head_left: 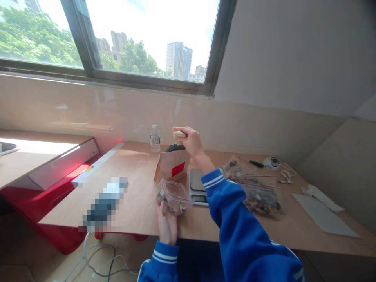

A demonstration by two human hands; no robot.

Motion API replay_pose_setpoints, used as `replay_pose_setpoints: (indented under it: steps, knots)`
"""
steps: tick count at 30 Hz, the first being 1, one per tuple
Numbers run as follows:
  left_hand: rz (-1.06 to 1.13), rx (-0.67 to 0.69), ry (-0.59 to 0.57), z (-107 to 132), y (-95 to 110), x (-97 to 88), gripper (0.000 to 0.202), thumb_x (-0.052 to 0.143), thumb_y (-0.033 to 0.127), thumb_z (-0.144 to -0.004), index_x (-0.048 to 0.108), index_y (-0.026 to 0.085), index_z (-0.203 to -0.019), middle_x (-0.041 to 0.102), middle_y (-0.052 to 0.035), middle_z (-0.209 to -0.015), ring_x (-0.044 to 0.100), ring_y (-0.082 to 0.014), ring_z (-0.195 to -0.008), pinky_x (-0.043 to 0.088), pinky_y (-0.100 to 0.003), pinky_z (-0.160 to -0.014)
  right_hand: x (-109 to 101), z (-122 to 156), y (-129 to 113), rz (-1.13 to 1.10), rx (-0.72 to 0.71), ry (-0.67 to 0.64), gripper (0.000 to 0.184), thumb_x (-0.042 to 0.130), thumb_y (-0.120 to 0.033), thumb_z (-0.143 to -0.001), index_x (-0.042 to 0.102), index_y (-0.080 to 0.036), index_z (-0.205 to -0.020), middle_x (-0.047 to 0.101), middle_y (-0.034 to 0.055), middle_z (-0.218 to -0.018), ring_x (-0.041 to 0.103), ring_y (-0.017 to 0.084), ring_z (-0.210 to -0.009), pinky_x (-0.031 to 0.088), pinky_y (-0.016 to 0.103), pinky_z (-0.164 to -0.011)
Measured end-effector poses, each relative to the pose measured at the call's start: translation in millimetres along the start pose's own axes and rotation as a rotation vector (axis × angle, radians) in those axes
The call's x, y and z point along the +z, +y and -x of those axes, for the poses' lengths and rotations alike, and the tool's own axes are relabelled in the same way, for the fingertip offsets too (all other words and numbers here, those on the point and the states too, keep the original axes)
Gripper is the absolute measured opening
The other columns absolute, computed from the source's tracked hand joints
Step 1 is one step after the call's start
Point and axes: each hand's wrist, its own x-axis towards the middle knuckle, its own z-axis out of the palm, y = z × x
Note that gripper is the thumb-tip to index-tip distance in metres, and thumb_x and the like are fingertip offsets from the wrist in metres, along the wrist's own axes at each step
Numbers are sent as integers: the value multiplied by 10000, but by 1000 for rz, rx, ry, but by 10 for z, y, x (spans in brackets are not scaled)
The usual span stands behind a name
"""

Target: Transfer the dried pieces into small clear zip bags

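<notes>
My left hand [167,225] holds a clear zip bag [173,196] of brown pieces at the near edge of the wooden table [132,196]. My right hand [189,140] is raised over an open brown paper bag [173,164] with a red label and pinches a pale flat piece [179,134] between its fingers. A small digital scale [197,187] lies just right of the paper bag, under my blue sleeve.
More zip bags [258,192] of brown pieces lie to the right. A small clear bottle [155,138] stands behind the paper bag. A green-handled screwdriver [254,162], a round white device [272,162] and a white sheet [323,215] are at the far right. Cables [100,258] trail on the floor.
</notes>
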Motion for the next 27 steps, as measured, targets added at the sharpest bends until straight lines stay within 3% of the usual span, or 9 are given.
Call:
replay_pose_setpoints:
  steps: [3, 6, 12, 16, 21, 25, 27]
  knots:
    - [-9, 6, -8, 7, 7, 9, 400, 489, 241, -857, 507, 339, -1244, 530, -26, -1318, 502, -180, -1190, 464, -361, -928, 81, 165, 98, -51, 32, -80, 263, 526, -152, -809, 678, -185, -1022, 663, 32, -961, 611, 111, -794, 482, 223, -754]
    - [-22, 25, -13, 6, 7, 17, 409, 496, 242, -854, 504, 338, -1251, 530, -24, -1320, 497, -180, -1200, 462, -359, -940, 115, 274, 165, -133, 94, -60, 261, 547, -241, -828, 642, -194, -1066, 657, 35, -1023, 611, 106, -788, 490, 221, -752]
    - [-29, 63, -2, -3, -12, 23, 404, 511, 236, -843, 515, 328, -1236, 553, -18, -1295, 509, -180, -1191, 451, -352, -958, 106, 265, 232, -224, 130, -65, 300, 570, -266, -805, 585, -190, -1095, 620, 25, -959, 610, 95, -728, 493, 213, -696]
    - [-24, 54, -32, -25, -23, -22, 401, 539, 263, -837, 505, 354, -1226, 552, -11, -1298, 520, -197, -1180, 442, -402, -964, 2, 205, 236, -236, 125, -196, 337, 570, -199, -784, 575, -188, -1121, 605, 12, -929, 603, 86, -721, 481, 212, -706]
    - [-10, 17, -54, -63, -25, -86, 405, 555, 273, -826, 516, 343, -1223, 588, -16, -1247, 545, -196, -1148, 415, -409, -988, -182, 157, 137, -79, 60, -403, 190, 515, -167, -814, 676, -153, -914, 663, 46, -898, 606, 134, -805, 465, 258, -744]
    - [18, 9, -54, -52, -15, -72, 422, 533, 255, -833, 501, 353, -1243, 568, -20, -1273, 547, -209, -1143, 419, -435, -975, -293, 268, -84, 11, -56, -250, 244, 453, -136, -829, 680, -174, -911, 650, 52, -954, 572, 155, -943, 433, 290, -857]
    - [7, 16, -46, -44, -12, -58, 402, 535, 246, -830, 519, 352, -1218, 578, -13, -1257, 562, -198, -1116, 439, -418, -950, -322, 419, -209, -42, -33, -196, 271, 414, -112, -825, 665, -171, -910, 641, 45, -942, 574, 144, -918, 442, 272, -830]
